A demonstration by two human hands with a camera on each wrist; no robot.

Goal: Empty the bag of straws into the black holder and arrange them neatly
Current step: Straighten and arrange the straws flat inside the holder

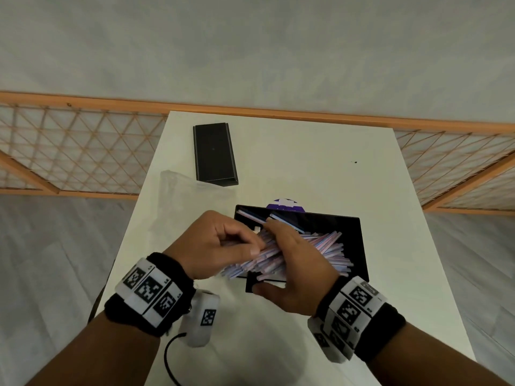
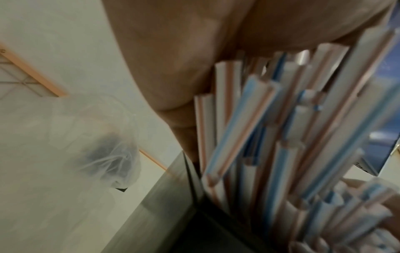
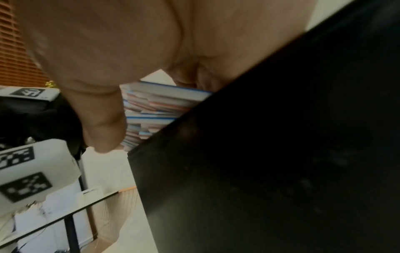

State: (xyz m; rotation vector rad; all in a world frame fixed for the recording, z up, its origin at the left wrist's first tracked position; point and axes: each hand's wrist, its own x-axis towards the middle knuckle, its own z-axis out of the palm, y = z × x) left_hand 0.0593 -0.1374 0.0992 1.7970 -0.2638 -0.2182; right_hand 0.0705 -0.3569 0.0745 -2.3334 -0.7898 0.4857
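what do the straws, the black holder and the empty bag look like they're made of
Straws: apparently paper-wrapped; flat, matte white sleeves with blue and pink stripes, creased ends showing in the left wrist view.
Black holder: probably rigid acrylic or plastic; thin, straight walls with a dull sheen.
Bag: thin clear plastic film, crumpled and see-through, lying on the white table.
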